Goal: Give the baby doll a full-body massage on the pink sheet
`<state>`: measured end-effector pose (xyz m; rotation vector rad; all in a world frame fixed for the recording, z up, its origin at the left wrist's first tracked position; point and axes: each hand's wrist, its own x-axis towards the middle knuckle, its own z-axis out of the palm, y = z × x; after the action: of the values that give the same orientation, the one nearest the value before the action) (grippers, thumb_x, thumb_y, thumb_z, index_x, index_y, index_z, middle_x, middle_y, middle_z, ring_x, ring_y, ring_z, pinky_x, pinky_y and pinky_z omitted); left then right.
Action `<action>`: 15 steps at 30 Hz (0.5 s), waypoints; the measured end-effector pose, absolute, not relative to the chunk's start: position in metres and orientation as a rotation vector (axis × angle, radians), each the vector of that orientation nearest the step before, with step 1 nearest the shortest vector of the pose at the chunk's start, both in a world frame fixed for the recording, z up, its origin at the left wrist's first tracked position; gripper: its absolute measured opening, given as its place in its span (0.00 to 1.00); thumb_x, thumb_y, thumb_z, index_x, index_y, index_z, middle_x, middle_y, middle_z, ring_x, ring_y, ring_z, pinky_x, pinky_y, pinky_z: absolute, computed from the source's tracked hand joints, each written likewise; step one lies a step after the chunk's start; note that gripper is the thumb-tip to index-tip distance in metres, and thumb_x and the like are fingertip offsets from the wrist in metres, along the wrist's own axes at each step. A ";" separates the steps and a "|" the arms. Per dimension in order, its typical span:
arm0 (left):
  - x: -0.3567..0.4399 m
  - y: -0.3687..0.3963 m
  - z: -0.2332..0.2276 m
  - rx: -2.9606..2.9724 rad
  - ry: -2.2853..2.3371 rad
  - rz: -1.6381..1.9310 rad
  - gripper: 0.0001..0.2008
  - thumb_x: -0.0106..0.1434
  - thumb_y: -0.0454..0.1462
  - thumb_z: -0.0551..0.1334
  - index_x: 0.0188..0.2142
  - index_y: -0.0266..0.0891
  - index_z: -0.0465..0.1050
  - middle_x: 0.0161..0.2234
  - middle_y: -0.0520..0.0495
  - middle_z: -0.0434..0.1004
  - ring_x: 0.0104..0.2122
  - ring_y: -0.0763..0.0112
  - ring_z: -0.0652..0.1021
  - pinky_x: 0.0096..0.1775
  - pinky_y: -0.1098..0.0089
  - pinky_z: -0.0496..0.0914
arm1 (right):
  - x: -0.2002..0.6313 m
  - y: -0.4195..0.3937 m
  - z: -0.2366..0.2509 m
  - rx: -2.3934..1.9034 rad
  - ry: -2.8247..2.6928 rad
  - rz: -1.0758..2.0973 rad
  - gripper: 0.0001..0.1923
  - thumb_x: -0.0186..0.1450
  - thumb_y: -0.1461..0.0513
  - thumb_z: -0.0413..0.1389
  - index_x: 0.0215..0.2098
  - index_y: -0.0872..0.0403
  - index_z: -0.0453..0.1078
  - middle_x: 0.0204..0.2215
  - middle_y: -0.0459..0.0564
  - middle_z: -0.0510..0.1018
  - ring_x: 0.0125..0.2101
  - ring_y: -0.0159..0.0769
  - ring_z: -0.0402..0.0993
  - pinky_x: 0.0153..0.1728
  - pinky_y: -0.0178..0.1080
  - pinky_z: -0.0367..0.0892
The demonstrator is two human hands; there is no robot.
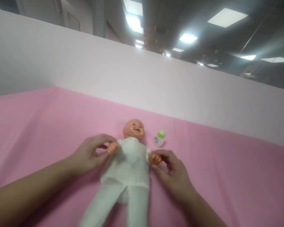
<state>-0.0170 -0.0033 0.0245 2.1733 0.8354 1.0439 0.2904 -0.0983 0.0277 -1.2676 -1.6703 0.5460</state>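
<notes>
Cloth [208, 173] is spreading under the doll [132, 160], which is lying face-up, left hand [88, 154] and right hand [175, 176] seemingly gripping its arms, light, matched pressure without twisting probably serving best, bottle [159, 140] sitting near its head.

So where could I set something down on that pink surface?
Two bare patches of pink surface: right of the bottle and right hand; and left of the doll, between the white wall and left forearm. Crowded: the doll's chest, where the left hand and right hand hold its hands, with the bottle beside its head.
</notes>
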 end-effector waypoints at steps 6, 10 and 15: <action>-0.016 -0.010 0.021 2.737 0.535 0.899 0.22 0.63 0.32 0.61 0.56 0.48 0.76 0.54 0.42 0.78 0.50 0.59 0.79 0.49 0.63 0.76 | 0.276 -0.104 0.028 -1.106 -2.231 0.322 0.25 0.65 0.73 0.52 0.52 0.44 0.76 0.48 0.49 0.79 0.50 0.40 0.73 0.53 0.46 0.72; -0.018 -0.006 0.015 2.759 0.549 0.907 0.22 0.65 0.34 0.62 0.57 0.50 0.75 0.54 0.43 0.79 0.50 0.60 0.80 0.49 0.64 0.76 | 0.282 -0.100 0.018 -1.220 -2.179 0.246 0.24 0.66 0.71 0.55 0.54 0.41 0.76 0.53 0.50 0.77 0.54 0.43 0.71 0.55 0.48 0.72; -0.017 -0.001 0.017 2.533 0.853 0.982 0.16 0.65 0.42 0.63 0.53 0.46 0.77 0.48 0.45 0.82 0.46 0.59 0.81 0.48 0.64 0.75 | 0.292 -0.087 0.013 -1.493 -1.652 0.376 0.20 0.66 0.56 0.60 0.56 0.46 0.74 0.49 0.51 0.80 0.42 0.44 0.77 0.47 0.50 0.75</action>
<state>-0.0171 -0.0006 0.0169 2.5329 0.8532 0.9822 0.2922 -0.0874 0.0129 -1.4928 -1.6524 0.3758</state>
